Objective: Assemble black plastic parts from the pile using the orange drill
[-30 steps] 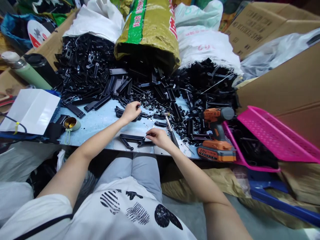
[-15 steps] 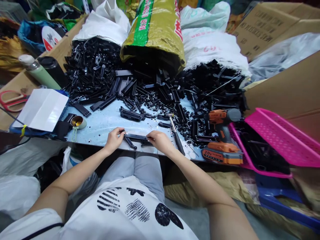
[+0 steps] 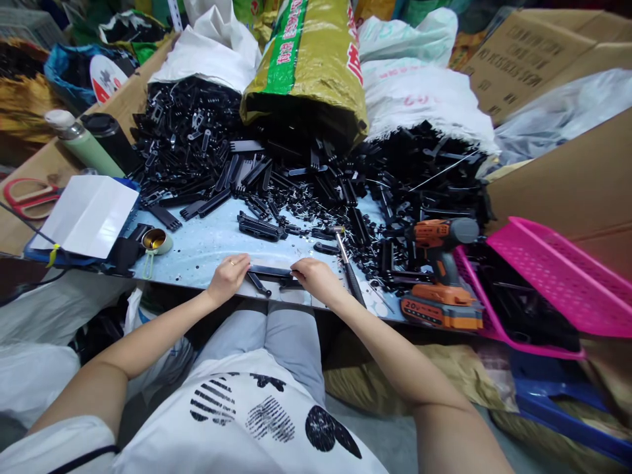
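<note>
Strip (image 3: 270, 270) sits at front edge of bench (image 3: 192, 255); left hand (image 3: 228, 279), over black parts (image 3: 261, 227) one second ago, now pinches its left end; right hand (image 3: 315, 278) grasps right end; strip likely steadied two-handed.

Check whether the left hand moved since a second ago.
Yes: judged against the hammer, the left hand came leftward and nearer the person's body.
</note>
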Available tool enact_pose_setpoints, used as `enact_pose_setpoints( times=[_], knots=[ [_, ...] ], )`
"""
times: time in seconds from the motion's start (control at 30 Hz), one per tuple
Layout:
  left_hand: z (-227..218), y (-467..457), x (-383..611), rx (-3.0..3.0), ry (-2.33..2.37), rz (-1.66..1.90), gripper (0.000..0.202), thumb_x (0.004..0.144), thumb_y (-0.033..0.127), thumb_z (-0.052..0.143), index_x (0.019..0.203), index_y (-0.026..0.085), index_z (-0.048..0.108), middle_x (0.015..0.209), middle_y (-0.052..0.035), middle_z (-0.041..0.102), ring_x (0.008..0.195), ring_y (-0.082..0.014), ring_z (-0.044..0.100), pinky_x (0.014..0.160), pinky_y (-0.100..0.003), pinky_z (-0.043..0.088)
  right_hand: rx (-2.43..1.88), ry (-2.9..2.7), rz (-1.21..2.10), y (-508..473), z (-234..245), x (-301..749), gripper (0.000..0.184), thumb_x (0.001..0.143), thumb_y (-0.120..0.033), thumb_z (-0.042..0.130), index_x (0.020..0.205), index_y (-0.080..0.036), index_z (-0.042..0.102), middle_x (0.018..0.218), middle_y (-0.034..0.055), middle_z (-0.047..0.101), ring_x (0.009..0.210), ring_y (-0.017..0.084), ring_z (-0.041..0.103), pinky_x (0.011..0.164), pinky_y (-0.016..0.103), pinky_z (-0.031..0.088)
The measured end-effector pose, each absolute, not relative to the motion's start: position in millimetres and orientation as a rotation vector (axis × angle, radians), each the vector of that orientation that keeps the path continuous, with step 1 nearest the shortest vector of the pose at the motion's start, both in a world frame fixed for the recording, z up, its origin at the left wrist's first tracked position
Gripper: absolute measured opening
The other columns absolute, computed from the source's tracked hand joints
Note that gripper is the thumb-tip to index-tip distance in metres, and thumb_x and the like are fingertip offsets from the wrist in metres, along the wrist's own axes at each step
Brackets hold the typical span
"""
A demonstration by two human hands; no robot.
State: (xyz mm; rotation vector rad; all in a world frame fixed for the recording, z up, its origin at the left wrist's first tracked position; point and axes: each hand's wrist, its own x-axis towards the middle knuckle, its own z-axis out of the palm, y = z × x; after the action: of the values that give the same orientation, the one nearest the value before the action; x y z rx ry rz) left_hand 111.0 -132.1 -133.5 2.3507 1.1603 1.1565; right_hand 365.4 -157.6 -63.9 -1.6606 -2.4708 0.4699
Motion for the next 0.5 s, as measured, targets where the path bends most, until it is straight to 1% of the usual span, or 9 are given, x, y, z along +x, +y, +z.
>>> enact_pose_setpoints(
  times=[0.13, 0.2, 0.37, 0.5],
  knots=[
    [-136.2, -134.9, 112.4, 2.406, 1.088, 1.123, 0.021, 0.093, 0.023, 0.046, 0.102, 0.016, 0.064, 0.094, -0.0088, 0.069, 0.089, -0.0181, 0.067, 0.080, -0.032, 0.056, -1.686, -2.492, 0.441, -156.2, -63.0, 363.6, 0.013, 0.086, -0.014, 0.055, 0.091, -0.014, 0.067, 0.089, 0.0089, 0.067, 0.089, 0.019, 0.061, 0.077, 0.026, 0.043],
    [-138.3, -135.7, 113.1, 2.443, 1.103, 1.109, 0.021, 0.093, 0.022, 0.046, 0.102, 0.015, 0.064, 0.093, -0.0091, 0.069, 0.088, -0.0184, 0.066, 0.080, -0.033, 0.055, -1.705, -2.499, 0.410, -156.1, -63.8, 364.2, 0.013, 0.086, -0.013, 0.054, 0.090, -0.014, 0.067, 0.087, 0.0091, 0.067, 0.087, 0.020, 0.061, 0.075, 0.026, 0.042],
    [-142.2, -134.6, 108.9, 2.703, 1.088, 0.993, 0.024, 0.093, 0.018, 0.044, 0.106, 0.012, 0.062, 0.103, -0.0147, 0.067, 0.104, -0.0232, 0.062, 0.089, -0.040, 0.049, -1.621, -2.405, 0.488, -152.4, -68.9, 373.5, 0.010, 0.086, -0.020, 0.058, 0.091, -0.016, 0.065, 0.085, 0.0065, 0.067, 0.080, 0.017, 0.062, 0.071, 0.024, 0.041],
    [-138.3, -138.0, 109.9, 2.777, 1.187, 0.889, 0.024, 0.093, 0.021, 0.044, 0.109, 0.015, 0.061, 0.106, -0.0131, 0.067, 0.110, -0.0265, 0.058, 0.092, -0.047, 0.040, -1.645, -2.404, 0.499, -147.8, -67.2, 378.4, 0.009, 0.085, -0.019, 0.059, 0.082, -0.015, 0.066, 0.080, 0.0064, 0.067, 0.075, 0.016, 0.061, 0.068, 0.023, 0.040]
  ],
)
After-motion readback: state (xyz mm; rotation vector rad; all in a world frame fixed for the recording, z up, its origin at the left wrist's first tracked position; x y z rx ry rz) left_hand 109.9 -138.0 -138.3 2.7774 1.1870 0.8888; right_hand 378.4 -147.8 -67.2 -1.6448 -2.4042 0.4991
